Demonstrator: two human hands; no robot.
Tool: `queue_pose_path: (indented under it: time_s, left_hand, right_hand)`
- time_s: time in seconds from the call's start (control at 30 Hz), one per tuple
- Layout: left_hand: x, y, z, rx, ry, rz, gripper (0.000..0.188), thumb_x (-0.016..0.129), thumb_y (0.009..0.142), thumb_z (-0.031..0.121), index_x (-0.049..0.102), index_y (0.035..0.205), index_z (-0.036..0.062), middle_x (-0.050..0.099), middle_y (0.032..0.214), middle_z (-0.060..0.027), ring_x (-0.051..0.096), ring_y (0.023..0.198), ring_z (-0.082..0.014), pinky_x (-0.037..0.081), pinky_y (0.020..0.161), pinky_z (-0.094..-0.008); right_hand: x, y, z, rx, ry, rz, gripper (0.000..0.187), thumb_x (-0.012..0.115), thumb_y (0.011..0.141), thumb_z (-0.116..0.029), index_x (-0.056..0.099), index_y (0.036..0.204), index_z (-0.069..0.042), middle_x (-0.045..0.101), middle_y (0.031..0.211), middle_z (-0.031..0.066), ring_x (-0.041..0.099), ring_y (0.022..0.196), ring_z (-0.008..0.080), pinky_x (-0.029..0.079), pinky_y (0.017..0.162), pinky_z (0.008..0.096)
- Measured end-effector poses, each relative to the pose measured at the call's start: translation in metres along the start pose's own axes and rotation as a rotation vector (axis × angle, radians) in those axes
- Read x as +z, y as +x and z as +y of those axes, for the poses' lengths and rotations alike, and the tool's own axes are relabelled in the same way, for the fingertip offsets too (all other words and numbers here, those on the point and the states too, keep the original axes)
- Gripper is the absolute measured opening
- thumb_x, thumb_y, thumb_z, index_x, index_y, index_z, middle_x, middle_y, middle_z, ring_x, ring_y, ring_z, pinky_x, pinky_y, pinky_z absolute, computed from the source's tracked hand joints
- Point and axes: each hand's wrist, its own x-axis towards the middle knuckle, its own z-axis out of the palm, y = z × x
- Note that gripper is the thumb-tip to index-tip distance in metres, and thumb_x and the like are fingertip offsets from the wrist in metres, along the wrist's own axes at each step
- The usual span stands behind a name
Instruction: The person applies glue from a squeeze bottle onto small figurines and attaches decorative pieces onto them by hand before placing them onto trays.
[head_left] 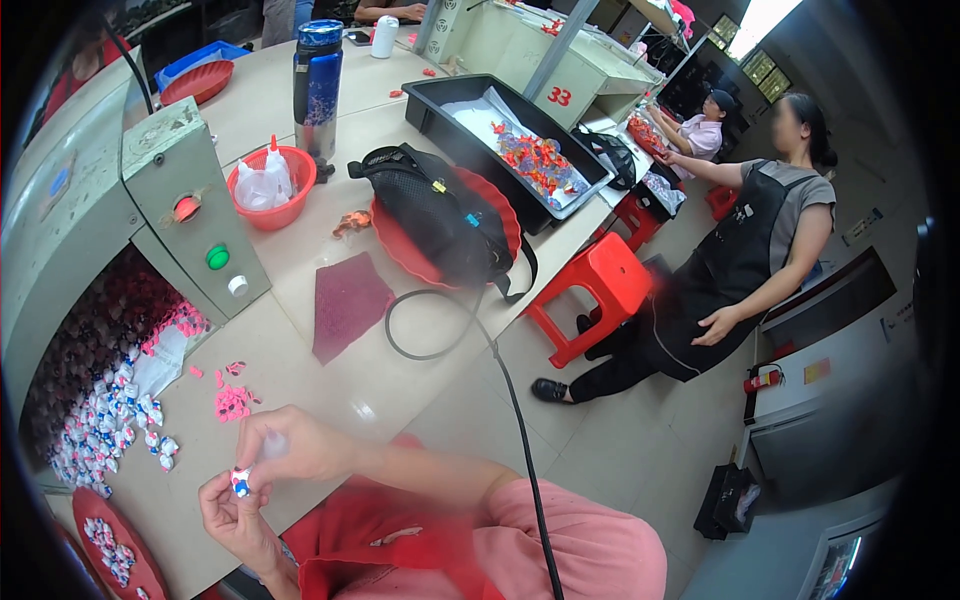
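Observation:
My left hand (238,522) pinches a small white and blue figure with a bit of pink (241,482) above the table's near edge. The fingertips of my right hand (300,448) close on the same figure from above. A translucent whitish thing (273,444) is tucked in that right hand; fingers hide most of it, so its kind is unclear. Just beyond my hands lies a small pile of pink pieces (234,402). Many similar white and blue figures (100,420) are heaped to the left, spilling from the opening of a grey-green machine (180,190).
A red dish of figures (140,540) sits lower left. Beyond are a red basket (270,215) with squeeze bottles, a blue flask (318,90), a black bag (430,205) and a black tray (440,115). A cable (515,400) crosses near my right arm. A person (750,240) stands by a red stool (600,290).

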Motion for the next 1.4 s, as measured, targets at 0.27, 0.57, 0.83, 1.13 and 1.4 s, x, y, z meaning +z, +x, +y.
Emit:
queue_pose_path:
  time_s: [0.27, 0.57, 0.83, 1.13, 1.4]
  left_hand:
    - [-0.019, 0.002, -0.001, 0.001, 0.028, 0.011, 0.019, 0.062, 0.075, -0.003, 0.050, 0.090, -0.0016, 0.056, 0.078, -0.0083, 0.054, 0.059, -0.0102, 0.044, 0.051, -0.0180]
    - [-0.044, -0.003, -0.008, -0.088, 0.061, 0.023, 0.021, 0.058, 0.076, -0.004, 0.052, 0.096, -0.0049, 0.059, 0.082, -0.0087, 0.058, 0.068, -0.0117, 0.049, 0.051, -0.0203]
    - [-0.054, 0.002, -0.003, -0.156, 0.091, 0.097, 0.017, 0.057, 0.078, -0.003, 0.054, 0.094, -0.0063, 0.061, 0.088, -0.0141, 0.062, 0.077, -0.0186, 0.053, 0.063, -0.0249]
    - [-0.205, 0.016, 0.063, 0.110, 1.104, 0.846, 0.025, 0.060, 0.077, 0.005, 0.061, 0.101, 0.0040, 0.061, 0.090, -0.0121, 0.060, 0.078, -0.0218, 0.047, 0.071, -0.0304]
    - [-0.103, 0.120, -0.031, 0.420, 1.506, 0.179, 0.026, 0.062, 0.069, 0.002, 0.060, 0.094, 0.0060, 0.054, 0.093, -0.0117, 0.054, 0.089, -0.0277, 0.048, 0.069, -0.0351]
  right_hand:
    - [0.004, 0.006, 0.013, 0.097, 0.011, -0.065, 0.015, 0.065, 0.075, -0.003, 0.056, 0.086, 0.002, 0.060, 0.077, 0.0080, 0.058, 0.064, 0.0104, 0.048, 0.056, 0.0225]
    - [0.013, 0.008, 0.044, 0.187, 0.067, -0.071, 0.015, 0.063, 0.077, -0.004, 0.055, 0.089, 0.003, 0.060, 0.072, 0.0061, 0.059, 0.064, 0.0105, 0.047, 0.055, 0.0204]
    - [0.027, 0.019, 0.055, 0.400, 0.088, -0.014, 0.013, 0.061, 0.079, -0.003, 0.054, 0.089, 0.002, 0.061, 0.086, 0.0131, 0.063, 0.072, 0.0166, 0.049, 0.055, 0.0215]
    - [0.032, 0.023, 0.049, 0.350, -0.346, 0.132, 0.017, 0.060, 0.077, -0.001, 0.055, 0.093, 0.002, 0.060, 0.088, 0.0074, 0.056, 0.072, 0.0101, 0.046, 0.062, 0.0218]
    - [0.035, 0.014, 0.040, 0.318, -0.438, 0.143, 0.029, 0.056, 0.075, 0.004, 0.047, 0.101, -0.003, 0.052, 0.089, 0.0026, 0.048, 0.074, 0.0060, 0.040, 0.065, 0.0190]
